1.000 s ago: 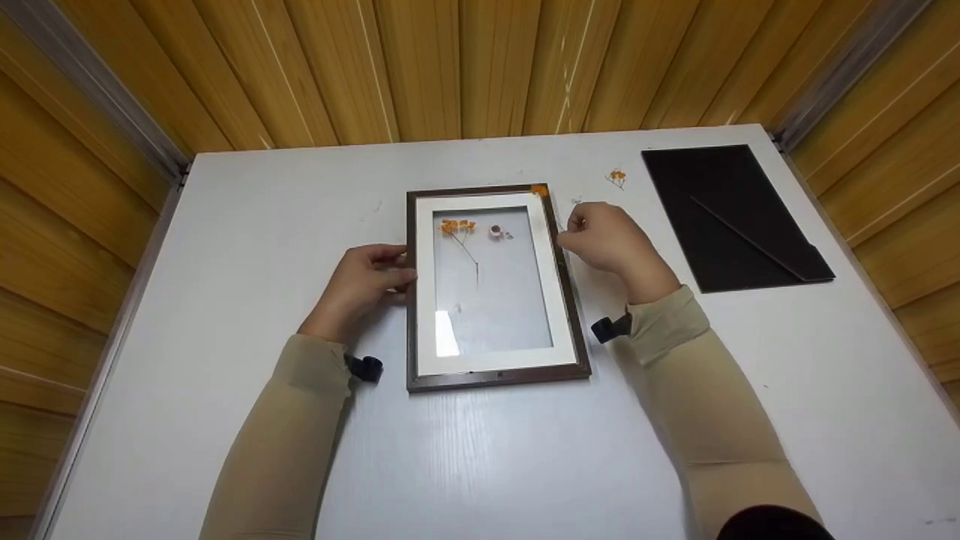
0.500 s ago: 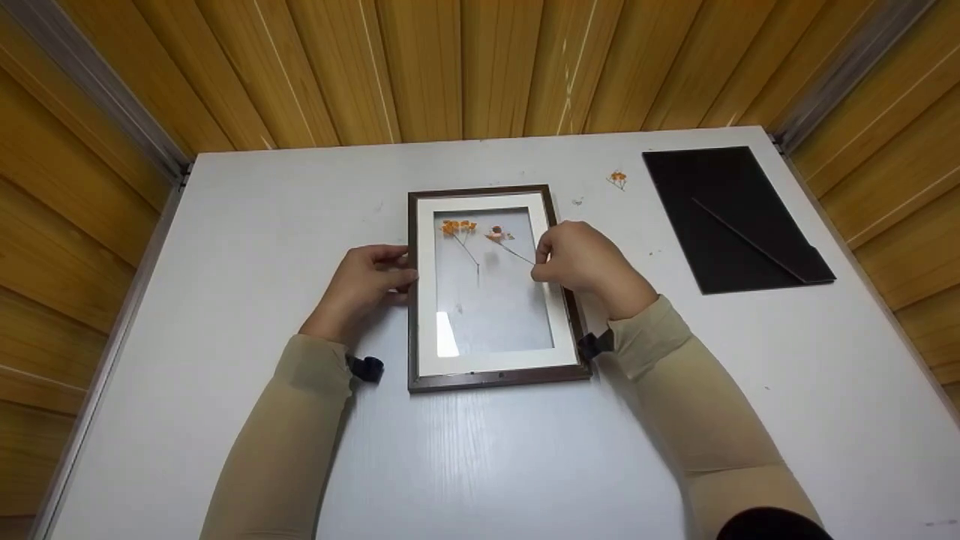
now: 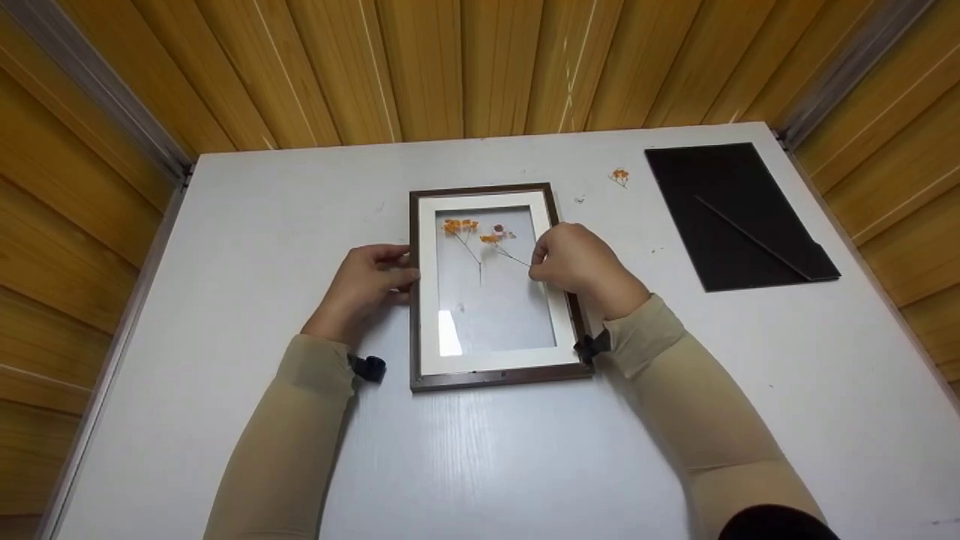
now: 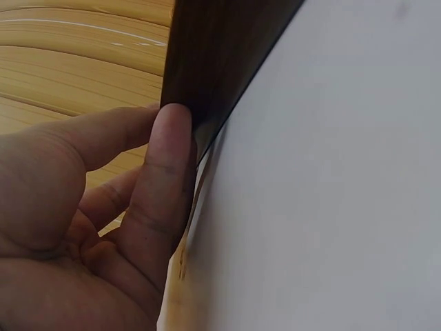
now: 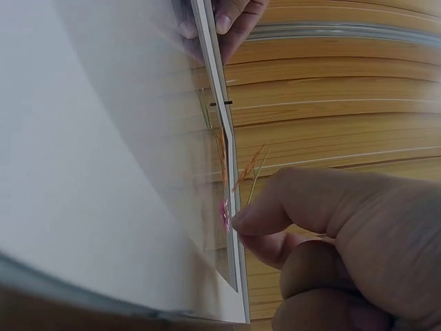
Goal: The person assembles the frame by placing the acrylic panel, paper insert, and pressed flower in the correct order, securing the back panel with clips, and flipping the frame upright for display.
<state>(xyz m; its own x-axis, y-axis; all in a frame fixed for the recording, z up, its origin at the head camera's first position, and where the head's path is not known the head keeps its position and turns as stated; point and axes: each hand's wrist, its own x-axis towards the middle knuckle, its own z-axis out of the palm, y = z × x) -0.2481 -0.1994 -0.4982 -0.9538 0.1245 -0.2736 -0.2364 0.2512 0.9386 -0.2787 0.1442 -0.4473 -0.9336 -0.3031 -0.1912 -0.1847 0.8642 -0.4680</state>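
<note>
A dark brown picture frame (image 3: 502,376) with a white mat and glass lies face up on the white table. My left hand (image 3: 364,281) grips its left edge, fingertips right at the dark side of the frame (image 4: 207,62) in the left wrist view. Between thumb and forefinger, my right hand (image 3: 581,262) pinches the thin stem of an orange dried flower sprig (image 3: 488,239), its blossoms over the glass. Just beyond those blossoms is a small pink dried flower (image 3: 498,229). Another orange dried sprig (image 3: 460,226) lies on the glass at upper left, stem pointing down.
At the table's right lies a black backing board (image 3: 727,180) with a slanted strut. A small orange sprig (image 3: 619,175) rests on the tabletop between board and frame, with tiny crumbs nearby. Wood-panelled walls (image 3: 495,67) enclose the back and sides.
My right hand has moved from beside the frame to over its right part, bringing the orange sprig's blossoms over the glass next to the pink flower. The left hand stays on the frame's edge.
</note>
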